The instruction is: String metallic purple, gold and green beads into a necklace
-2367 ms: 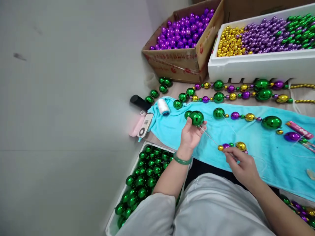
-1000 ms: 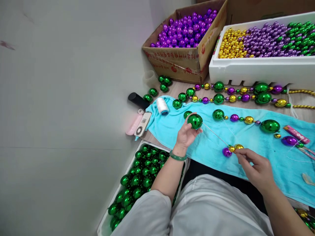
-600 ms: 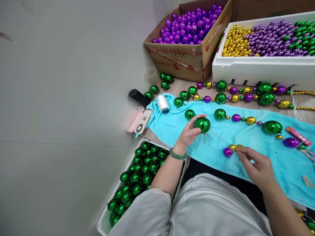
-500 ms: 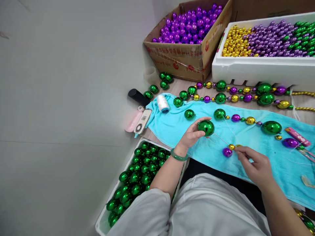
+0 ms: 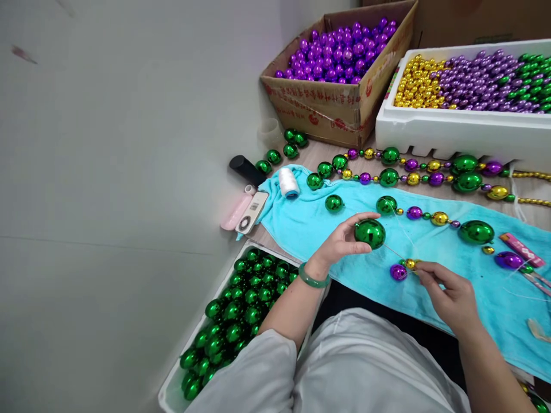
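My left hand (image 5: 338,245) grips a large shiny green bead (image 5: 371,234) between thumb and fingers, above the turquoise towel (image 5: 297,232). From that bead a thin thread (image 5: 393,251) runs down to my right hand (image 5: 450,289). The right thumb and forefinger are pinched on the threaded beads, by a small gold bead (image 5: 410,264). A purple bead (image 5: 398,272) and a tiny green one hang close beside it. Beyond my hands, a line of beads with a big green bead (image 5: 476,232) lies on the towel. One loose green bead (image 5: 334,203) rests to its left.
A white bin of green beads (image 5: 232,310) stands at my left. Behind are a cardboard box (image 5: 318,106) of purple beads and a foam box (image 5: 456,125) of small beads. Bead strands, a thread spool (image 5: 288,182), a black cylinder (image 5: 247,170) and scissors (image 5: 538,281) lie around.
My left hand has moved slightly right and down with the large green bead, closer to my right hand. The thread between them looks shorter. The view has shifted a little.
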Available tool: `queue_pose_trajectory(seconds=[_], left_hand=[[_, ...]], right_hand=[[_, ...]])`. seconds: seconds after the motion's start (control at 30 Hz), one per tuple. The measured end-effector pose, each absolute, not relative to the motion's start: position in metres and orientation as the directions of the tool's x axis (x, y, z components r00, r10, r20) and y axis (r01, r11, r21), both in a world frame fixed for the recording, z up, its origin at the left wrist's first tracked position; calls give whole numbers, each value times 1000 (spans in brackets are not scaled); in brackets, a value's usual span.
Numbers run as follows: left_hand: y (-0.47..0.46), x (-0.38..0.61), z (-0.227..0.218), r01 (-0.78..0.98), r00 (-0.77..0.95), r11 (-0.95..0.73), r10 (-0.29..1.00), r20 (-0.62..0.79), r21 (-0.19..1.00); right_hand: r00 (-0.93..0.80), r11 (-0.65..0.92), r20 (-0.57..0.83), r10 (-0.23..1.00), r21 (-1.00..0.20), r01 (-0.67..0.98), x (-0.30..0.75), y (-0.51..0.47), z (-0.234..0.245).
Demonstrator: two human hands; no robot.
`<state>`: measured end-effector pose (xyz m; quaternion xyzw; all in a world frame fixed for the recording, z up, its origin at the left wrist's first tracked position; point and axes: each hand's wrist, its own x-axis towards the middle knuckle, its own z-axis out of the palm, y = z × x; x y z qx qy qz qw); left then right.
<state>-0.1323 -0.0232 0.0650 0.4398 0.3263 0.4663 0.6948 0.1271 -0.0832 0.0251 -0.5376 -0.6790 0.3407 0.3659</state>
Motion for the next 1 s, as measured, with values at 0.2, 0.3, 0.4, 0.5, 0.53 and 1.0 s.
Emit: queue_pose_trajectory(seconds=[0.2,0.3,0.4,0.5,0.53,1.0], left_hand=[[-27,-129,62,-278,442,213,894,-72,937],[-28,-125,58,-166,494,170,867,-67,971],[-30,-124,57,-63,506,108,860,-61,992],[-33,-126,60,-51,487,118,870,-79,992],[-35,-129,62,-58,467,131,880,-90,990],[-55,-207,84,102,279,-133,955,100,986]], right_hand=[[-186,118,52,981,-926,360,114,-83,25],[-161,31,-20,987,-950,310,101,-83,25],[-127,-38,-74,989,-962,271,91,-81,23],[-138,-57,-90,986,-971,230,83,-79,24],[-135,-56,-87,987,-974,218,81,-80,25],[-313,32,-11,950,-991,131,27,-109,47]])
